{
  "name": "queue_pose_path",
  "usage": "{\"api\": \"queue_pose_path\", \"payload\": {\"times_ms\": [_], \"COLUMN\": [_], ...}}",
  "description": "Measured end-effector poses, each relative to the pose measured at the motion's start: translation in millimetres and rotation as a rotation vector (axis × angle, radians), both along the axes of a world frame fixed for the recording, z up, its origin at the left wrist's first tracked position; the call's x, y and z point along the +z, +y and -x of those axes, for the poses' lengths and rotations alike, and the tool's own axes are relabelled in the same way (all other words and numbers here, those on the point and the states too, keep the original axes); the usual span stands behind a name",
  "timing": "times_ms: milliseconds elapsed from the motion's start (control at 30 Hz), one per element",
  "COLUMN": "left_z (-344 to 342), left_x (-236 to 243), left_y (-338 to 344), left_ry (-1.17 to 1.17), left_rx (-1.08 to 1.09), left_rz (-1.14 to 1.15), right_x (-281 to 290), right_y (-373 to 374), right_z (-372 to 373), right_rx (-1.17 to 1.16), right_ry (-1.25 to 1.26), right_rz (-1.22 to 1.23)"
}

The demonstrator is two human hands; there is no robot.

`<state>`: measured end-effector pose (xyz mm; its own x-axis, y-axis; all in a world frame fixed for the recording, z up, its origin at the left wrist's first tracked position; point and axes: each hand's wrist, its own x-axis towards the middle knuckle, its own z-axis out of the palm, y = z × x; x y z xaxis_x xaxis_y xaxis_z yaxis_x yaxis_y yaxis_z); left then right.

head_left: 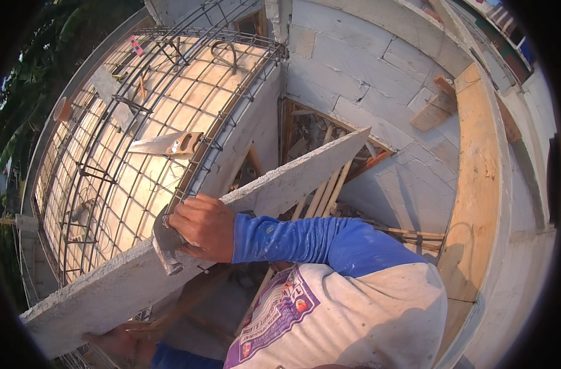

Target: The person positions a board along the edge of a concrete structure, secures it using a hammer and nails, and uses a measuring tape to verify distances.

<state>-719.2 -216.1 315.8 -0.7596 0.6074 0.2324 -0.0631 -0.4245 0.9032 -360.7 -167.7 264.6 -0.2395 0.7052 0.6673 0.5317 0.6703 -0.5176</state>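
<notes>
My right hand [202, 229] is closed round a hammer, whose grey metal head [166, 247] hangs against the side of a long, rough, cement-stained plank [265, 192]. This plank slants from the lower left up to the middle. A small nail [204, 270] appears to stick out at the plank's lower edge, just below the hammer. In shade at the lower left, my left hand [124, 345] is at the plank's underside, beside a thin brown wooden strip [164, 320]. Its fingers are too dark and partly hidden to read.
Beyond the plank, a grid of steel bars [188, 101] covers plywood formwork [154, 178]. On it lie a handsaw [170, 144] and a flat grey board [113, 95]. A grey block wall [354, 67] and long timber [477, 184] bound the right. Bamboo poles [329, 190] stand below.
</notes>
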Motion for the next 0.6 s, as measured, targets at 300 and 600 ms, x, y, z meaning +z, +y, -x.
{"api": "queue_pose_path", "payload": {"times_ms": [300,600], "left_z": [28.5,49.2], "left_x": [25.8,33.2], "left_y": [16.0,16.7], "left_ry": [-0.019,-0.069], "left_rx": [-0.166,-0.241], "left_rz": [-0.245,-0.346], "right_x": [86.5,137.3], "right_y": [10.6,22.0], "right_z": [46.7,67.1], "right_rx": [-0.072,-0.162], "right_ry": [-0.073,-0.094], "right_rz": [-0.174,-0.424]}}
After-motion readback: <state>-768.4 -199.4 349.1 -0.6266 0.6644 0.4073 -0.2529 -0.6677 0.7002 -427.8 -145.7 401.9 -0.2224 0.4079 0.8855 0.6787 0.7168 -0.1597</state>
